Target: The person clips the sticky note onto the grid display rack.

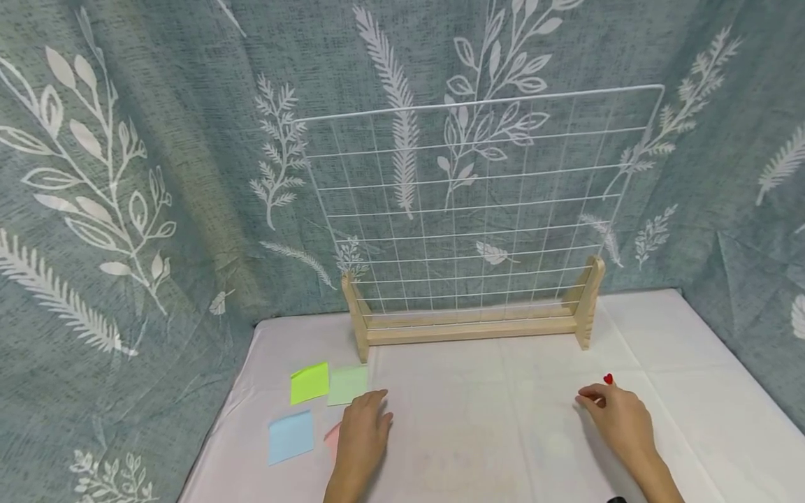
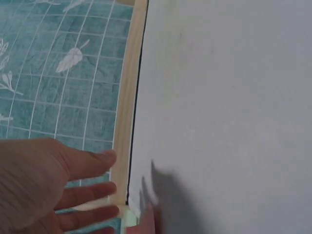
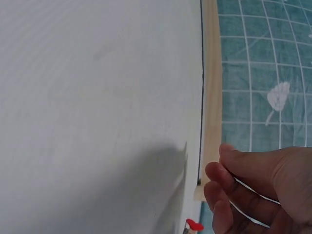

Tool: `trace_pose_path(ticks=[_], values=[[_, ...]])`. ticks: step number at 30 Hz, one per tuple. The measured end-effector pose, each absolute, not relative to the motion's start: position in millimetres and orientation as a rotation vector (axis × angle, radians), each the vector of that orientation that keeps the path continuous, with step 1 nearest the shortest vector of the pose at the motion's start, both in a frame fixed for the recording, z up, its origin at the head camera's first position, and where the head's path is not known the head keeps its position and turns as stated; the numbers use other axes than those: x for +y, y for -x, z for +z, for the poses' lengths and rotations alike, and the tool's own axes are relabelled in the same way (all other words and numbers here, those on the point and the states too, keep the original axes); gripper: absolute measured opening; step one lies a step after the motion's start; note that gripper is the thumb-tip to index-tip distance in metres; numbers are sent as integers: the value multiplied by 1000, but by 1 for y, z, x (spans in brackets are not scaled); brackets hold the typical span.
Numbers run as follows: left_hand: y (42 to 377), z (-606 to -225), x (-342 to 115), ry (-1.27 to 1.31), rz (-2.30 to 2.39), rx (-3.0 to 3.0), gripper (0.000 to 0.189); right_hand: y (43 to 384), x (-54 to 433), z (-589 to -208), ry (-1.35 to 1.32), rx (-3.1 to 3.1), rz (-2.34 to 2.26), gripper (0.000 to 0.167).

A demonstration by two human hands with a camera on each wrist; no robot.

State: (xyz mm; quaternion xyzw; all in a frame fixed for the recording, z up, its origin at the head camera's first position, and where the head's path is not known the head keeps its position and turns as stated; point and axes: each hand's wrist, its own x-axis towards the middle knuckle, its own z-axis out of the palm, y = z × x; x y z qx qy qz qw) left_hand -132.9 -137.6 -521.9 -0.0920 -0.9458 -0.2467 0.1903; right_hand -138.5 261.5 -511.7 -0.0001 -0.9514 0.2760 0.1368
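My left hand (image 1: 361, 436) hovers low at the left of the table with relaxed, spread fingers and nothing in them. It partly covers a pink sticky note (image 1: 331, 440). Around it lie a pale green sticky note (image 1: 348, 385), a bright yellow-green one (image 1: 309, 383) and a light blue one (image 1: 291, 438). On the right side, my right hand (image 1: 619, 423) has loosely bent fingers, thumb close to the index finger; the right wrist view (image 3: 253, 187) shows nothing between them. Just beyond its knuckles shows a small red heart (image 1: 608, 378), the rest of that piece hidden behind the hand.
A white wire grid (image 1: 472, 209) stands upright in a wooden base (image 1: 472, 332) at the back of the white-covered table (image 1: 465, 419). Blue-green curtain (image 1: 189, 175) with white leaf prints hangs around the back and sides. A small black object (image 1: 617, 500) shows at the bottom edge.
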Motion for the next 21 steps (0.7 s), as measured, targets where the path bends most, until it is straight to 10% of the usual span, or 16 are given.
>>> trace_pose_path(ticks=[21], values=[[108, -527, -183, -71, -775, -2571, 43, 113, 300, -507, 341, -2905, 819, 25]])
